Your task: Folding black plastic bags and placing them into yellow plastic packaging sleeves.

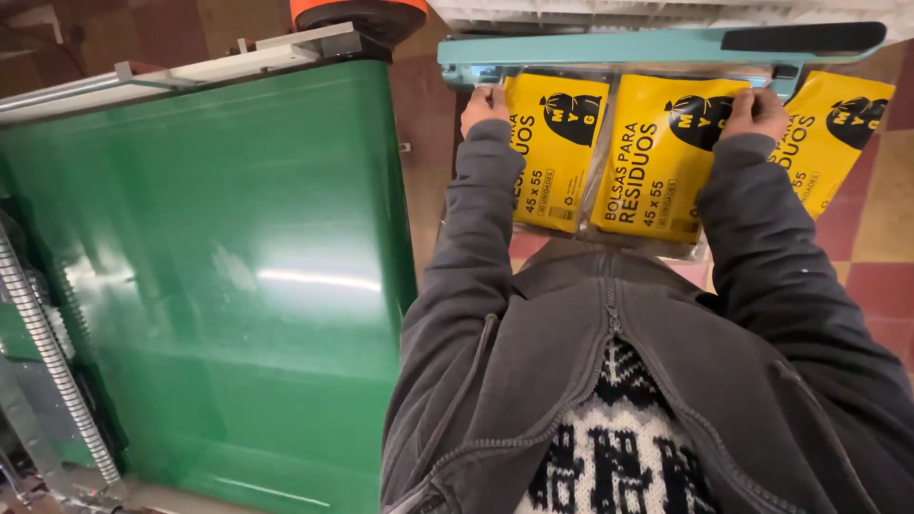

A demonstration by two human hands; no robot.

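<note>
The left hand (pixel 484 107) and right hand (pixel 754 112) are curling closed on the top edges of two yellow packs (pixel 555 152) (pixel 657 167), pinching them under the teal sealer bar (pixel 609 48) at 12 o'clock. The packs' long axes are running 12 to 6. A third pack (pixel 836 133) is lying at 2 o'clock; a green conveyor (pixel 209 266) at 9

A single head-worn camera looked steeply down and forward over the wearer's grey jacket (pixel 609 381), close above both hands (pixel 486 107) gripping yellow packets (pixel 657 162) at the frame's top, with a green conveyor belt (pixel 209 266) filling the view left of that grip.
</note>
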